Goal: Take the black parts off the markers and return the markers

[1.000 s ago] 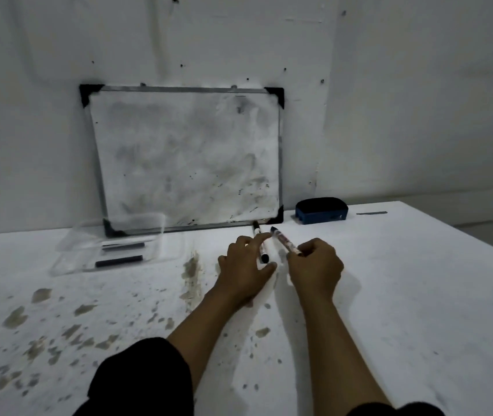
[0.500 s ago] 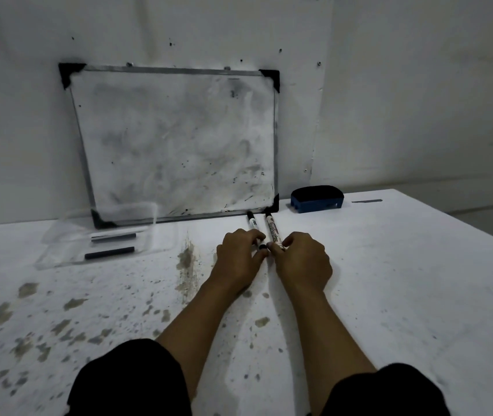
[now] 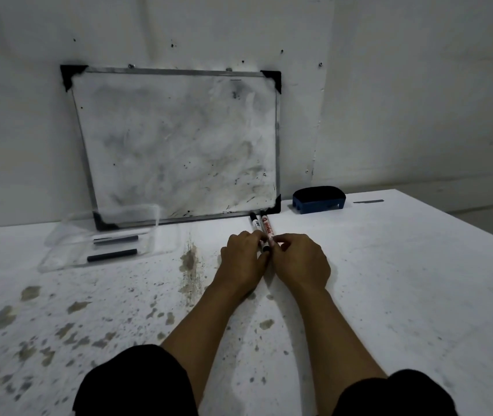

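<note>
White wall and a stained white table [image 3: 404, 280] fill the room, with a smudged whiteboard [image 3: 176, 145] propped against the wall at twelve o'clock from the hands and a dark blue board eraser [image 3: 318, 199] at about one o'clock. Two markers lie side by side just short of the board's lower right corner, pointing away from the person: the left marker [image 3: 255, 224] under the left hand [image 3: 243, 259], the right marker [image 3: 266, 228], with red lettering, under the right hand [image 3: 302, 261]. Each hand is curled over the near end of its marker, fingertips pinching the barrel, and the two hands touch each other. Out at ten o'clock a clear plastic tray [image 3: 59, 238] holds two black parts [image 3: 112, 255], apart from each other. By my reckoning the caps are already off and lying in that tray, and this is the returning step: the markers being set down neatly at the foot of the board. Whether they rest fully on the table I cannot tell. What remains is simple enough: loosen the fingers gently so neither marker rolls, then draw both hands back.
</note>
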